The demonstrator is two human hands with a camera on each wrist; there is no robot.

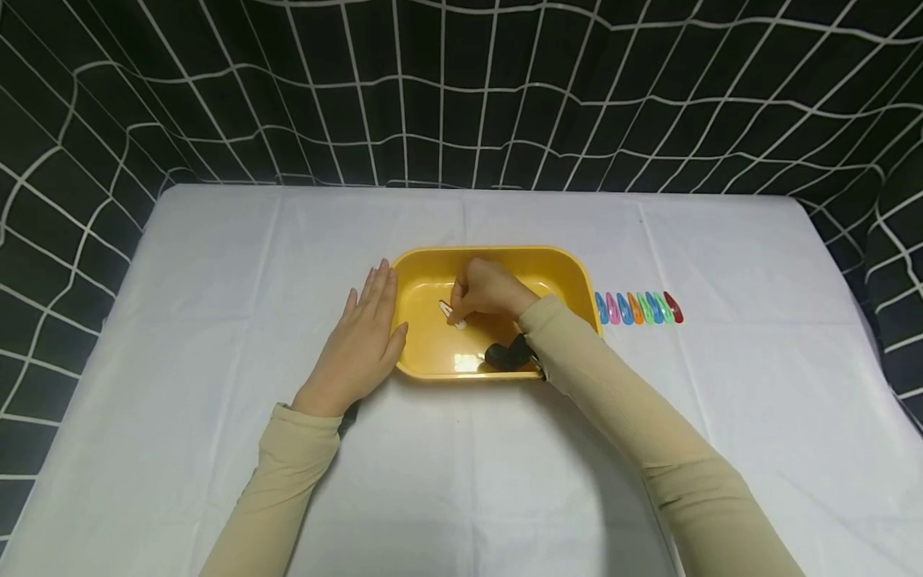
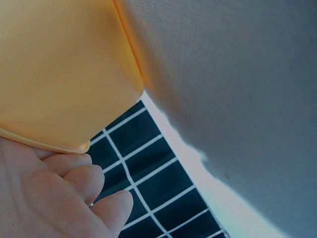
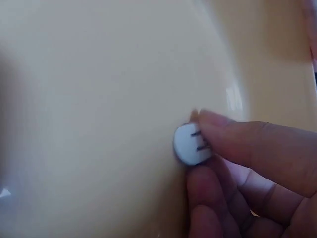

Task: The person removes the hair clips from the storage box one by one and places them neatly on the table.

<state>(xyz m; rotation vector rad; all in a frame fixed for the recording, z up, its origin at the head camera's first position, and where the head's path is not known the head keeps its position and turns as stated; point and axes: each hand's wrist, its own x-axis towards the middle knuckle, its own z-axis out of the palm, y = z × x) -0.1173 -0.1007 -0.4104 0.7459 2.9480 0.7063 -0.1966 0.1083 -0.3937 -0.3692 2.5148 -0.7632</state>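
Observation:
A yellow plastic tub (image 1: 497,377) stands on the white-covered table. Inside it, the right hand (image 1: 486,290) pinches a small white hair clip (image 1: 447,309) with dark marks between thumb and fingers. Seen from the right wrist, the rounded white end of the clip (image 3: 190,145) sticks out from the fingertips, low over the tub's floor; the rest is covered by the fingers. The left hand (image 1: 355,344) lies along the tub's left side, fingers extended and touching the rim. In the left wrist view, its fingers (image 2: 81,181) are below the tub's edge.
Several colourful snap hair clips (image 1: 638,308) lie in a row on the white cloth (image 1: 461,481), just right of the tub. A dark curtain with a white grid (image 1: 461,96) surrounds the table's far and side edges. The right forearm (image 1: 634,417) crosses the tub's front right corner.

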